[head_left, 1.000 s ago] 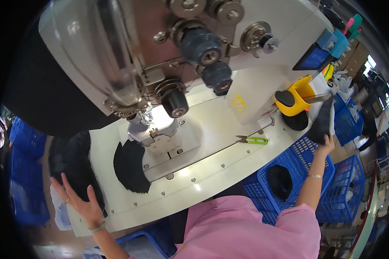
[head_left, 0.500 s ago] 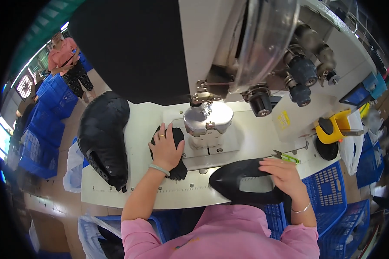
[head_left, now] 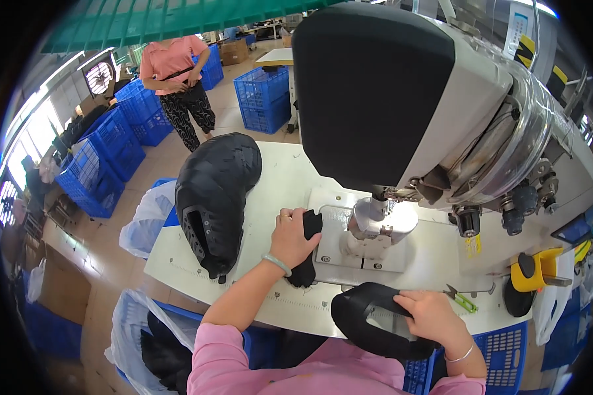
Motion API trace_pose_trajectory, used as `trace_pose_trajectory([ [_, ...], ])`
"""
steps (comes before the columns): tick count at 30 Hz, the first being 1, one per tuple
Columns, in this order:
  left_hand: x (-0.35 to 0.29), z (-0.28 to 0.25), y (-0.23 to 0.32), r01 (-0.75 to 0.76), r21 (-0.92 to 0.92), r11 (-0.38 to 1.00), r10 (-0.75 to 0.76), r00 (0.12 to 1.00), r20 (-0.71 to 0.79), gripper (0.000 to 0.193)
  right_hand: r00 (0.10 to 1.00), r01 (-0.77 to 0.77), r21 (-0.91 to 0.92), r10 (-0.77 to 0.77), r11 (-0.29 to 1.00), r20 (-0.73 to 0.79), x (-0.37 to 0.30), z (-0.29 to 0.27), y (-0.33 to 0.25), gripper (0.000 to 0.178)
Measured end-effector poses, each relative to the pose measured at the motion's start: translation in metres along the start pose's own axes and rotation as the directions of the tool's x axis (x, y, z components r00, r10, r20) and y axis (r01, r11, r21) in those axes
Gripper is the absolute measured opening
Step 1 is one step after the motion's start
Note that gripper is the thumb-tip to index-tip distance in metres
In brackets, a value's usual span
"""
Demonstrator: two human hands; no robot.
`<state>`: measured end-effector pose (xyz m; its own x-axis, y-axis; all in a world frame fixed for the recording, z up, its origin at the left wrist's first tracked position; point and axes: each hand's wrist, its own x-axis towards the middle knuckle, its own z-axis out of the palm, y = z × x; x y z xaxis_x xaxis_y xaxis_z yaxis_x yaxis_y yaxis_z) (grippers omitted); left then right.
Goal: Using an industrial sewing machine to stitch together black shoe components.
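Observation:
On the white sewing table (head_left: 277, 171), my left hand (head_left: 291, 236) grips a small black fabric piece (head_left: 303, 270), which shows beside and below the fingers. My right hand (head_left: 435, 317) holds the right side of a black shoe upper (head_left: 357, 315), fingers over its rim and the thumb hidden. This upper lies at the table's front edge, its oval opening facing up. A nested stack of black shoe uppers (head_left: 219, 197) rests on the left of the table. Between and beyond my hands stands the sewing machine's metal post (head_left: 375, 227).
The machine's large dark head (head_left: 372, 92) overhangs the table. Green-handled thread snips (head_left: 466, 303) lie right of my right hand, near a yellow holder (head_left: 534, 271). A plastic bag with black pieces (head_left: 130, 342) sits front left. Another person (head_left: 178, 85) stands beyond, beside blue crates (head_left: 115, 141).
The view has swung up and left, showing more of the room. My left fingers have closed on the fabric piece, which now looks narrower. The shoe upper has tilted in my right hand.

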<state>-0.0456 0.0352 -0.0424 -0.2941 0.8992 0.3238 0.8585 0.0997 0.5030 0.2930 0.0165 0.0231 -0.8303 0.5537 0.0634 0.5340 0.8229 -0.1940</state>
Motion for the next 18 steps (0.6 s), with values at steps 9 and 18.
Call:
trace_pose_trajectory([
  [9, -0.004, 0.006, 0.021, -0.350, 0.176, 0.920, 0.322, 0.931, 0.173, 0.067, 0.984, -0.103, 0.041, 0.095, 0.994, 0.150, 0.005, -0.011, -0.010, 0.037],
  [18, -0.015, 0.031, 0.022, -0.266, 0.316, 0.911, 0.246, 0.964, 0.102, 0.068, 0.989, -0.009, 0.014, 0.007, 1.000, 0.148, 0.014, 0.002, -0.005, 0.046],
])
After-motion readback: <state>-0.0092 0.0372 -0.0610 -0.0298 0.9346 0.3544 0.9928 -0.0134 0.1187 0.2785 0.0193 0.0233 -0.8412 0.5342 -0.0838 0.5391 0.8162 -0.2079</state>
